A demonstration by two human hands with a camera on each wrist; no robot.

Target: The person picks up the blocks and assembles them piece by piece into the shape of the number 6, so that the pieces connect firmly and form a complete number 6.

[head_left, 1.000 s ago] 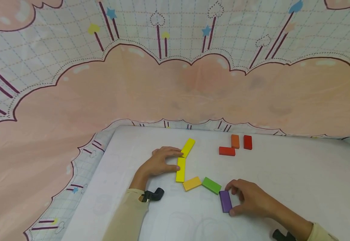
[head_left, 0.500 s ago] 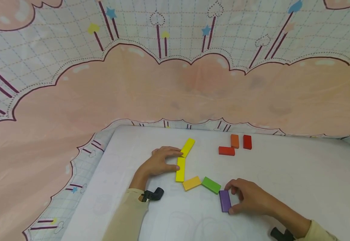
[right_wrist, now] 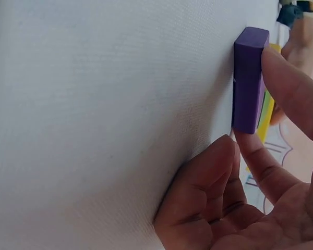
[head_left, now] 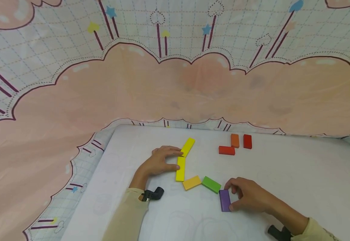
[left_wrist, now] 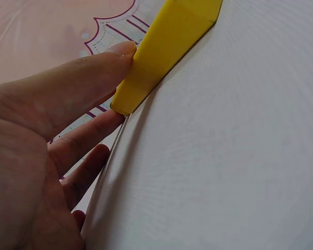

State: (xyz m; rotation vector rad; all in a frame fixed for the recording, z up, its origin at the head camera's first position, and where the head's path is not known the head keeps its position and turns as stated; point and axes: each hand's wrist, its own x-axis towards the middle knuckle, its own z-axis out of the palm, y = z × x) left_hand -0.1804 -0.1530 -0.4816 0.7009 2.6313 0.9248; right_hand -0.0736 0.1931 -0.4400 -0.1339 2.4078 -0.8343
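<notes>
My right hand (head_left: 250,196) pinches a purple block (head_left: 224,201) between thumb and index finger at its two ends, the other fingers curled in below. In the right wrist view the purple block (right_wrist: 249,80) lies on the white surface. Its far end meets a green block (head_left: 211,184), which follows an orange-yellow block (head_left: 192,183). My left hand (head_left: 159,161) reaches with fairly straight fingers to two yellow blocks. The thumb touches the nearer yellow block (head_left: 180,174); a fingertip is at the farther yellow block (head_left: 188,146). In the left wrist view, the thumb lies against a yellow block (left_wrist: 164,49).
A red block (head_left: 226,150), an orange block (head_left: 234,140) and a second red block (head_left: 247,141) lie at the back right of the white tabletop (head_left: 298,174). A patterned cloth (head_left: 175,90) rises behind. Each wrist wears a black camera mount (head_left: 154,193).
The right hand and wrist have shifted slightly left, and the purple block has turned a little with them. The left hand and the other blocks stay where they were.
</notes>
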